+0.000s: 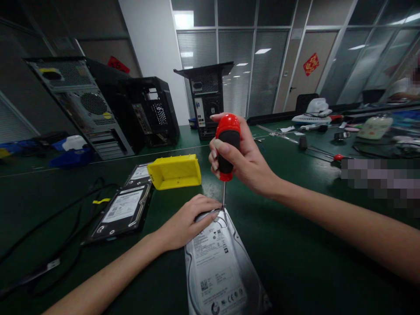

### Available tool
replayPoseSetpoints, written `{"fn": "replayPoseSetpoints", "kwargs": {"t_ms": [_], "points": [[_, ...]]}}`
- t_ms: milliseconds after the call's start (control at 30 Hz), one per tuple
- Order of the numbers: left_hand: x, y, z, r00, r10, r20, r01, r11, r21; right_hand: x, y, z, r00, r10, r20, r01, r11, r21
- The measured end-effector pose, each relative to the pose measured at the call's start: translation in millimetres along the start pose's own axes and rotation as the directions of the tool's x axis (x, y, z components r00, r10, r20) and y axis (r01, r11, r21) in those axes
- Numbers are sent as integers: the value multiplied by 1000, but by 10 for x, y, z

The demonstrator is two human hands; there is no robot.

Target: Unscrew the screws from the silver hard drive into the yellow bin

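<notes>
A silver hard drive [216, 267] with a printed white label lies flat on the green table in front of me. My left hand [188, 221] holds its far left corner, thumb on the top face and fingers along the far edge. My right hand [244, 159] is wrapped round the red and black handle of a screwdriver [229, 142]. The screwdriver stands nearly upright, its shaft running down to the drive's far corner beside my left fingertips. Whether the tip sits in a screw is too small to tell.
To the left are a yellow bin [175, 173], two more hard drives [126, 208] and black cables [70, 232]. Open computer cases [87, 103] stand behind. Tools, including another red-handled screwdriver [338, 157], lie at the right. A person [405, 87] is at the far right.
</notes>
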State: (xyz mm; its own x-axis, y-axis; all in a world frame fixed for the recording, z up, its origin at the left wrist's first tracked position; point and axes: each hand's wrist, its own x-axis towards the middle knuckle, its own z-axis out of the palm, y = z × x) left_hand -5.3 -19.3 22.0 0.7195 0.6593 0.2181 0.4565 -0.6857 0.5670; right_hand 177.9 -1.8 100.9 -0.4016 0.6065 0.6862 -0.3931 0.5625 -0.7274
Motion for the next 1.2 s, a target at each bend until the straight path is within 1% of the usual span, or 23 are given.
{"fn": "replayPoseSetpoints", "kwargs": {"t_ms": [100,200,433,700,867,1067,1200], "points": [[-1,0,1,1000,4,-1,-4,1000,5,-1,2,5,999,-24,33,24,1000,15],[7,6,2,1000,5,-3,-5,1000,11,-8,-8,9,998,-16,56,15,1000,13],[14,24,-14,999,13,29,-14,999,44,-7,-22,8,1000,10,25,-10,1000,9],[0,34,-16,999,9,39,-11,999,39,4,-9,-14,999,17,41,-21,996,88],[0,18,-8,999,3,37,-4,1000,30,14,-10,-3,999,46,21,-47,997,66],[-10,-9,17,1000,-11,-20,11,1000,16,14,-36,25,997,80,-20,-80,997,8],[-10,19,15,997,-6,-73,7,1000,18,8,-7,11,998,55,1,-55,998,-14]]}}
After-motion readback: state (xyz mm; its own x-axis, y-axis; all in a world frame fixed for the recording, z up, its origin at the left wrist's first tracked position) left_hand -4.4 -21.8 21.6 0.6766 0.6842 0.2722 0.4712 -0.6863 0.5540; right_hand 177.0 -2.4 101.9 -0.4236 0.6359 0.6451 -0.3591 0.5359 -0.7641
